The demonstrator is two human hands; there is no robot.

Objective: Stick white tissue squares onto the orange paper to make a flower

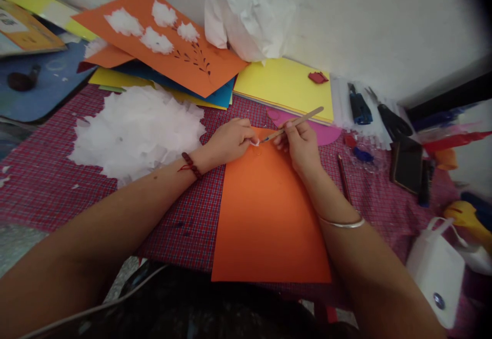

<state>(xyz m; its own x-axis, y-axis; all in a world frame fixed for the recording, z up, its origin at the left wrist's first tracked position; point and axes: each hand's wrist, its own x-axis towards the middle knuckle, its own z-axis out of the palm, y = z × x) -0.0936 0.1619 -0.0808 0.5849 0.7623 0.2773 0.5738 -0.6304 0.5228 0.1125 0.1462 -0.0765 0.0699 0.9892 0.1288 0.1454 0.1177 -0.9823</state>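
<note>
Pinching white scrap (255,144): left hand (231,140), knuckles up | right hand (303,146): fingers clamped on stick (305,118)

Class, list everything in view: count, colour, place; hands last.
Plain sheet: one, orange, centre
Stick: one, tan, centre
Scrap: one, white, centre
Flowered sheet: one, orange, back left
Paper pile: one, white, left
Paper stack: one, yellow, back
Crumpled sheet: one, white, back
Curved paper: one, pink, centre
Pencil: one, dark red, right
Scissors: one, black, right
Phone: one, dark, right
Case: one, white, right
Book: one, orange, left
Tablecloth: one, red checked, underneath
Other clutter: uncounted, mixed, around
Left hand: one, dark bracelet, holding scrap
Right hand: one, silver bangle, holding stick
</note>
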